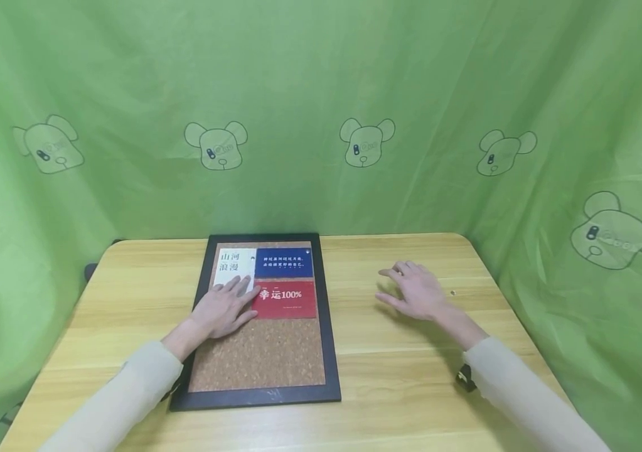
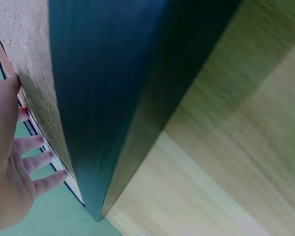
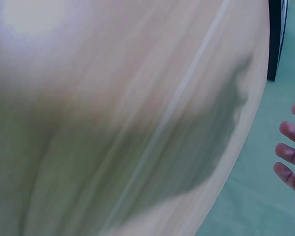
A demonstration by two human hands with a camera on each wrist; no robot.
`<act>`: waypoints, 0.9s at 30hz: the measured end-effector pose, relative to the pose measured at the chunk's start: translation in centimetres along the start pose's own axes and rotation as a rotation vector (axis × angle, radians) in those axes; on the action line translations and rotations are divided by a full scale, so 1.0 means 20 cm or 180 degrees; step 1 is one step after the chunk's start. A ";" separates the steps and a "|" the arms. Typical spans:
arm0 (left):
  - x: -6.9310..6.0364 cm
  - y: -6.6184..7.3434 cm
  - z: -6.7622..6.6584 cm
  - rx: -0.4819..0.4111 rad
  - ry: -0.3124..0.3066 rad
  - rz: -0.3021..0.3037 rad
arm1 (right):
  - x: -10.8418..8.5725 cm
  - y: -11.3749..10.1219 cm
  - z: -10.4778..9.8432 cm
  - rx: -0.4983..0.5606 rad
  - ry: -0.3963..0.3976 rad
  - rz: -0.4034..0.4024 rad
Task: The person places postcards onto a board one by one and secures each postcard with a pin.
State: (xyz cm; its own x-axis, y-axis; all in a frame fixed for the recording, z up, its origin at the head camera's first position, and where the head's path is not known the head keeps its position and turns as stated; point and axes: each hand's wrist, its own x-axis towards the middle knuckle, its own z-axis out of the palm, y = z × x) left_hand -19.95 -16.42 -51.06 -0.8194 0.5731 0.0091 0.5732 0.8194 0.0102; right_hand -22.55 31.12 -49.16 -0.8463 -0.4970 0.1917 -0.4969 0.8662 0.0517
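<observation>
A cork board [image 1: 258,358] in a black frame [image 1: 329,339] lies flat on the table. Three cards are on its upper part: a white card [image 1: 227,262] with green characters, a blue card [image 1: 283,263] with white writing, and a red card [image 1: 292,300] below the blue one. My left hand [image 1: 221,309] rests over the board with spread fingers, covering the lower part of the white card and the red card's left edge. To the right of the board, my right hand [image 1: 415,292] is held above the table, fingers loosely bent and holding nothing.
On the wooden table [image 1: 388,376], a tiny object [image 1: 453,292], too small to identify, lies right of my right hand. A green curtain [image 1: 298,75] with printed bear heads surrounds the table at the back and sides.
</observation>
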 end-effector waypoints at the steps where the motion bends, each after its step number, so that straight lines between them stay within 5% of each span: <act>1: 0.00 0.00 0.00 -0.0003 0.0004 0.0005 | -0.01 0.02 0.00 -0.0002 0.0015 0.0030; 27: 0.01 0.00 0.00 0.0015 -0.0118 -0.0022 | -0.27 0.36 -0.03 0.0240 0.0319 0.0550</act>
State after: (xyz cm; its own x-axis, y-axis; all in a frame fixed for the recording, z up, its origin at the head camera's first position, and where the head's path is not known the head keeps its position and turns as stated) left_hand -20.09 -16.30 -51.13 -0.8229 0.5675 -0.0281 0.5676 0.8233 0.0054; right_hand -21.40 40.13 -49.19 -0.8988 -0.3304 0.2879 -0.3622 0.9300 -0.0633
